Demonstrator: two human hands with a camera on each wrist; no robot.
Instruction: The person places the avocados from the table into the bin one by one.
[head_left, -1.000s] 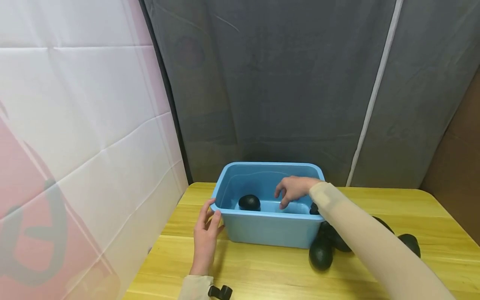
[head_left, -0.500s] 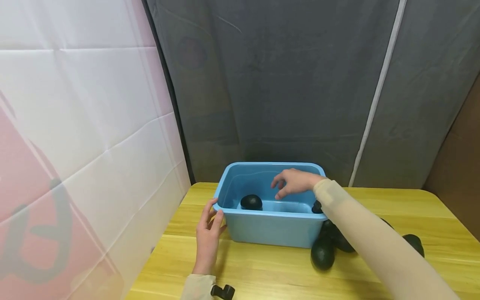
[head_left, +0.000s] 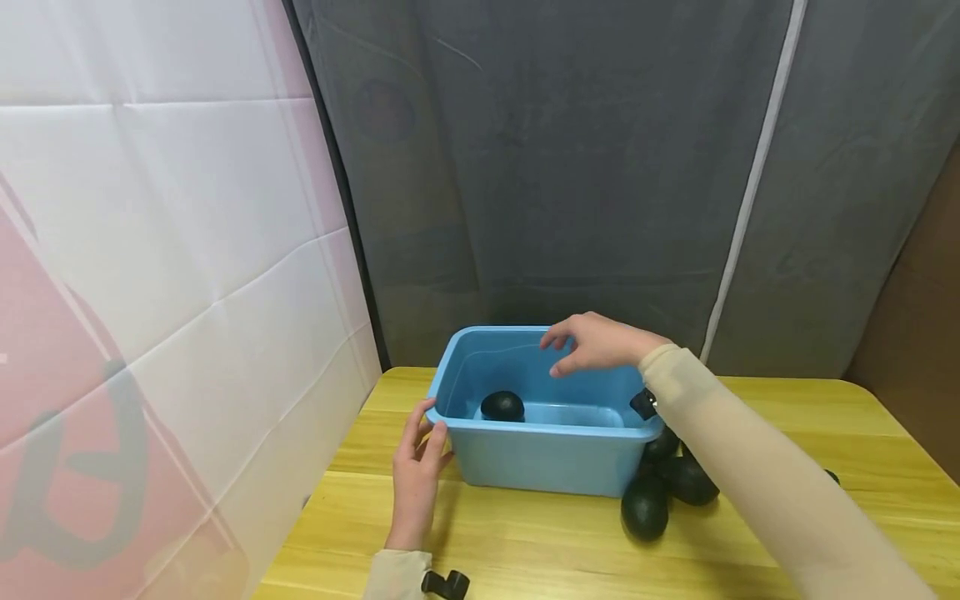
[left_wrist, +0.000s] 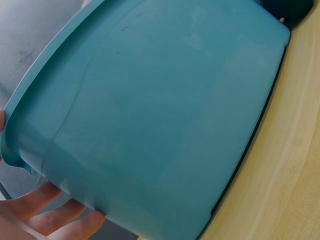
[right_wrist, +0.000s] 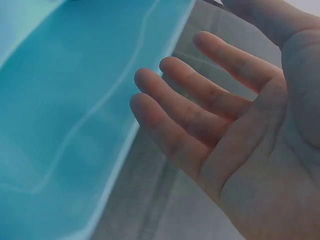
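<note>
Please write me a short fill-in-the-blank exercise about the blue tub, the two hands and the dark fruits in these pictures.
1. Inside the blue tub lies ____ dark fruit.
2. The left hand touches the tub's near ____ corner.
3. The right hand hovers above the tub and holds ____.
4. The other dark fruits lie on the ____ table.

Missing words: one; left; nothing; yellow

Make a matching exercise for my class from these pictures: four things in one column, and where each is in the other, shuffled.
Things:
1. left hand
2. right hand
3. single avocado
4. avocado pile

Places:
A. on the table, right of the tub
B. inside the blue tub
C. touching the tub's near left corner
D. above the tub, holding nothing

Pairs: 1-C, 2-D, 3-B, 4-A
</note>
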